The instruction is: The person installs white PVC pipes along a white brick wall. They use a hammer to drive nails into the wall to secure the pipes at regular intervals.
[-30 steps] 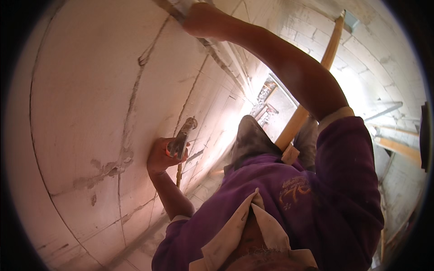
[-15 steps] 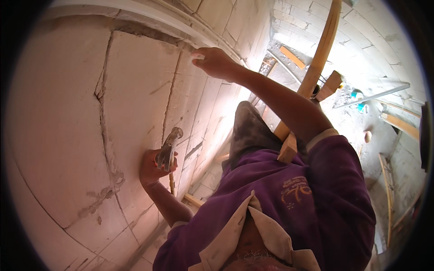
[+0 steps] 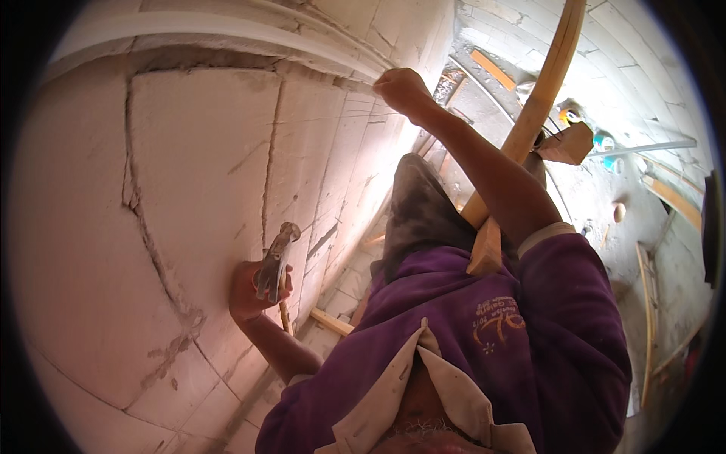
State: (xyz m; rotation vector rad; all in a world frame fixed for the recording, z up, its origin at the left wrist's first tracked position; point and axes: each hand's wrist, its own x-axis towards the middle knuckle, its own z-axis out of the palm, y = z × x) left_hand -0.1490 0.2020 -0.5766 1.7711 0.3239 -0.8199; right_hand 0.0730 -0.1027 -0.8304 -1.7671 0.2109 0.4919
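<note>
My left hand (image 3: 248,293) is closed around a claw hammer (image 3: 277,257), close to the block wall (image 3: 197,136). The metal head sticks up above my fingers, and part of the wooden handle shows below them. My right hand (image 3: 404,92) is stretched out along the wall, its fingers curled closed beside a long pale moulding (image 3: 227,29). Whatever may be inside those fingers is hidden. Faint thin lines run across the wall near that hand, and I cannot tell whether they are string or scratches.
A long wooden pole (image 3: 541,98) slants past my right arm, with a short timber block (image 3: 567,145) by it and a squared timber end (image 3: 485,250) near my torso. Planks (image 3: 491,69), a metal bar (image 3: 643,147) and loose boards (image 3: 647,325) lie on the littered floor.
My right hand has moved right and slightly farther along the moulding, and its fingers have curled more tightly. The hammer stays in my left hand, its head tilted a little differently. The view has shifted slightly.
</note>
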